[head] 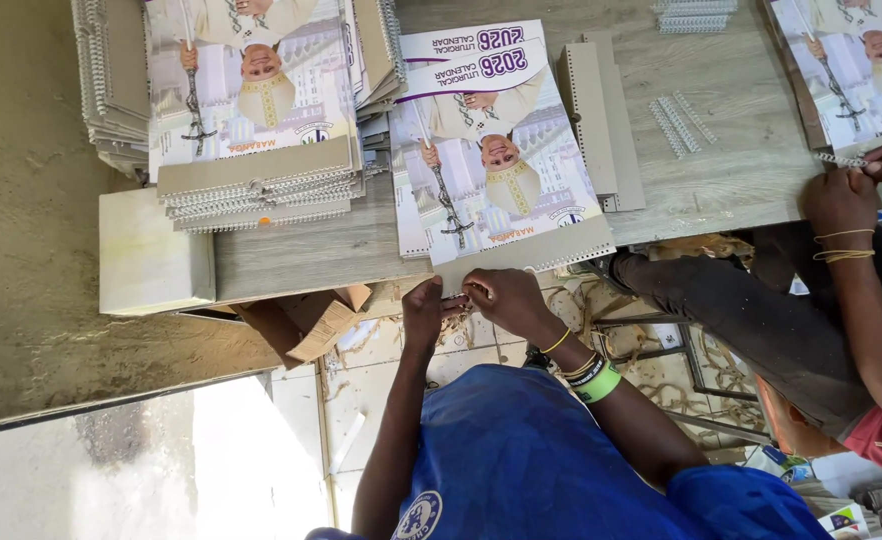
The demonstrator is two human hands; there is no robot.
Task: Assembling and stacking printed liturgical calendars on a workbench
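While the calendar (496,160) is lying flat at the near edge of the worktop (721,150), its grey backing board overhanging that edge, both hands are meeting just below the overhang. The left hand (423,312) and right hand (496,298) are pinching something small and pale between their fingertips, probably a wire binding piece, though it is too small to tell. Judging by its looks, the calendar is light, glossy and floppy, stiffened only by the board, so gripping the board edge seems safest. Both forearms are reaching toward the calendar, wrists bent inward. Right of the calendar, another person's hands (856,185) are working a wire coil (841,159). Left of the calendar, a stack (256,185) of bound copies is sitting.
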